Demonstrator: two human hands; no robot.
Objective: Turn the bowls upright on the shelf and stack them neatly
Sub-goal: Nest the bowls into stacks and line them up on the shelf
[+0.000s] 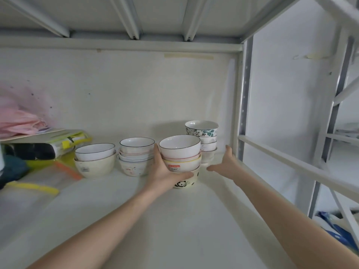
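Four stacks of glossy ceramic bowls, all upright, stand in a row toward the back of a white shelf [174,220] whose surface looks smooth and matte. The near stack [180,162] has four round bowls nested: a white one with a thin dark rim on top, a pink-edged one, one with a yellow rim and a red label, and at the bottom a cream bowl printed with a panda. The left hand [165,171] holds this stack, fingers pressed up its left side and the thumb curled across the front just above the panda bowl. The right hand [225,164] is released, fingers straight and spread, hovering just right of the stack and touching nothing that can be seen. Behind it, near the metal upright [245,98], rises the tall stack [204,140], topped by a straight-walled bowl with a teal leaf pattern. Left of the held stack sits the middle stack [136,156], several shallow white and pink-trimmed bowls in a speckled one. Furthest left, the low stack [95,160] is a dark-rimmed white bowl inside a wider cream one. At the shelf's left end lie clear plastic pouches [40,177] with yellow and orange edges, and crumpled pink fabric [17,121] above them.
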